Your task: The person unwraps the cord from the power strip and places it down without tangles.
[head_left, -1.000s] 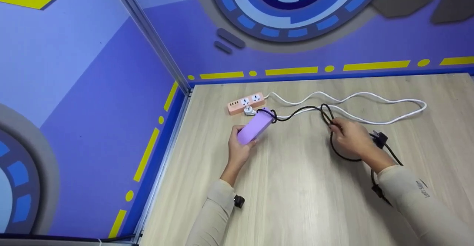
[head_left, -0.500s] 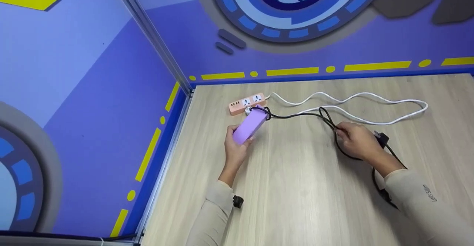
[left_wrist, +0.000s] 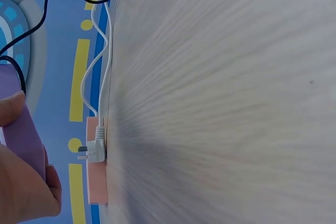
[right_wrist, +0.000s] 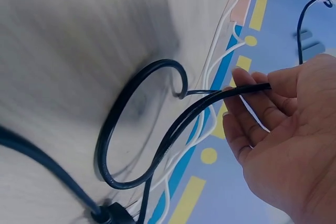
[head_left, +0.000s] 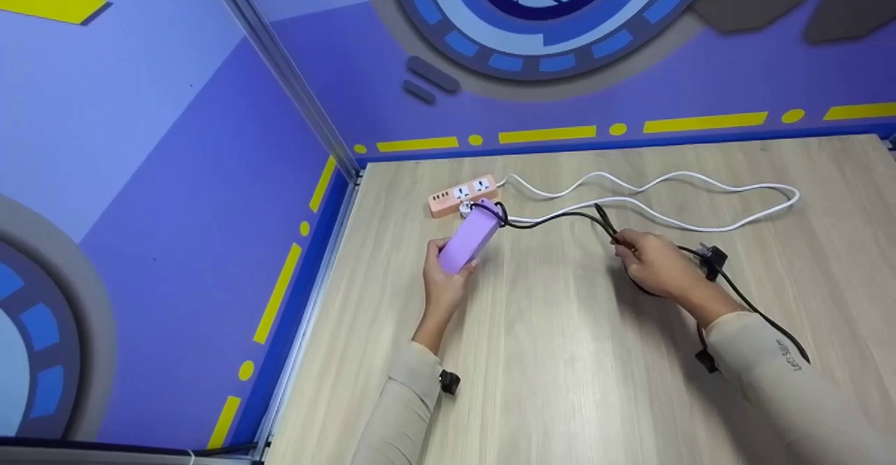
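Note:
My left hand (head_left: pixel 444 290) grips the lower end of a purple power strip (head_left: pixel 467 241), plain face up and tilted, its far end overlapping the orange strip in the head view. A black cord (head_left: pixel 577 213) loops around that far end and runs across to my right hand (head_left: pixel 654 262). There the thumb and fingers pinch doubled strands of it. In the right wrist view, a round loop of the cord (right_wrist: pixel 106 124) hangs from the pinch. A black plug (head_left: pixel 712 260) with bare prongs lies just right of my right hand. My right forearm hides part of the cord.
Behind the purple strip an orange power strip (head_left: pixel 448 202) rests on the wooden table (head_left: pixel 560 367). Its white cord (head_left: pixel 791 202) makes a long loop to the right, ending in a white plug (left_wrist: pixel 96 150) beside the strip. Printed panels (head_left: pixel 434 122) stand along the back and left.
The purple power strip has moved slightly left over the second. My right hand shifted a little right, then back left, and the cord loop beyond its fingertips has narrowed.

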`<action>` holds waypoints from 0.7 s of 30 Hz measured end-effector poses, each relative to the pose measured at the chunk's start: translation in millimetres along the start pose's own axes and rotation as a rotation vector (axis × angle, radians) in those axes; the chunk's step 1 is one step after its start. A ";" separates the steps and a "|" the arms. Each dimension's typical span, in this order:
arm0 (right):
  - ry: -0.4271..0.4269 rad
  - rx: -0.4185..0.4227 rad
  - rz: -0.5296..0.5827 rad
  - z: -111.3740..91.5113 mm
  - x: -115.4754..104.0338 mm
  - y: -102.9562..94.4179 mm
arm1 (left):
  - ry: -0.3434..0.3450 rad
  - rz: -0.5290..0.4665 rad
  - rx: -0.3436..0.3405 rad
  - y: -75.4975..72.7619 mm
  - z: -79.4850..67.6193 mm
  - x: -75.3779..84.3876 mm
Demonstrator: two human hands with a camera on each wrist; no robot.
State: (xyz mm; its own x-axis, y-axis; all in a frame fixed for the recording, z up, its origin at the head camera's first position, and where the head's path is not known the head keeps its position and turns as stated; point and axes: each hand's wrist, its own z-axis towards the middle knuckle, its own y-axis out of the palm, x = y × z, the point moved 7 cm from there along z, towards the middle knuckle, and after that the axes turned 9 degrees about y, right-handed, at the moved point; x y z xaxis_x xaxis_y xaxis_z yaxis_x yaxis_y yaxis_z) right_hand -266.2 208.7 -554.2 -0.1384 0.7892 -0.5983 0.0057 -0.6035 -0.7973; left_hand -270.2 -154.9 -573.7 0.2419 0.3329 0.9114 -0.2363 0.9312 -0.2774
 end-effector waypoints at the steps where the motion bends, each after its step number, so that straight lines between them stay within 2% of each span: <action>1: -0.006 -0.003 0.000 0.6 -2.0 0.5 | -0.001 -0.006 0.000 0.6 -0.1 -0.5; 6: -0.021 0.002 -0.014 3.5 -12.7 2.9 | 0.006 -0.022 -0.011 6.5 -2.5 -0.5; 10: -0.048 0.025 -0.006 9.4 -31.2 4.9 | 0.009 -0.027 -0.031 12.9 -3.6 4.4; 15: -0.147 0.061 -0.050 17.1 -63.1 10.6 | 0.011 -0.051 -0.063 24.7 -6.5 14.0; 21: -0.250 0.018 -0.100 22.8 -90.7 25.8 | 0.055 -0.117 -0.116 42.1 -9.7 26.9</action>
State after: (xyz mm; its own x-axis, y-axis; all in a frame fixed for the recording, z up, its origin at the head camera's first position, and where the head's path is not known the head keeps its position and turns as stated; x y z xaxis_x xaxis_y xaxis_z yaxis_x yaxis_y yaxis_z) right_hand -276.1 119.0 -518.7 -0.3781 0.7934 -0.4770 -0.0372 -0.5279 -0.8485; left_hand -264.5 -105.3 -563.7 0.3137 0.2257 0.9223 -0.0940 0.9740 -0.2063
